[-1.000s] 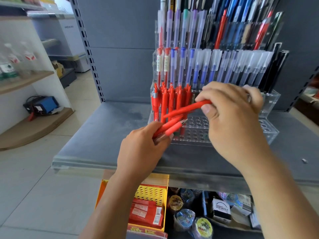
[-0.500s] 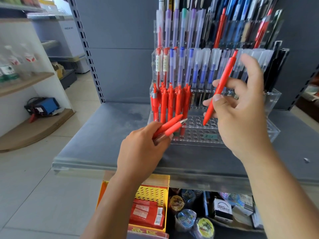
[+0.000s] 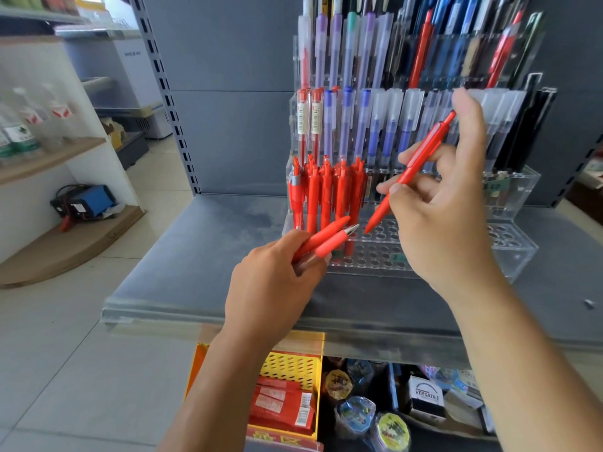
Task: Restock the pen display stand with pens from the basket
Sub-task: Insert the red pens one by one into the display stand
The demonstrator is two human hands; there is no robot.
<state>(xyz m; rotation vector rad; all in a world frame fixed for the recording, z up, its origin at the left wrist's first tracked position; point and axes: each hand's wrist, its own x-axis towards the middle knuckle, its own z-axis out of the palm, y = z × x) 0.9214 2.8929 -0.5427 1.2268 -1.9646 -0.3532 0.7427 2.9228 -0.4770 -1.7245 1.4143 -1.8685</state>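
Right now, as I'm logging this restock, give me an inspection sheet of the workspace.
surface: grey shelf, carries the stand
job's things: clear display stand, standing red pens front left, many holes empty; yellow basket below shelf
clutter: small scrap at shelf's right
grips: left hand holds spare red pens; right hand pinches one red pen, tip above holes
cables: dark cord at blue box
surroundings: bottles on side shelf

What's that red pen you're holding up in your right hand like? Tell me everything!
The red pen is slim, smooth and plastic-looking, all red, with a clip near its top end. The right hand pinches its lower half. It's tilted, with its pointed tip down and to the left, hovering over empty holes of the clear display stand, not in one yet.
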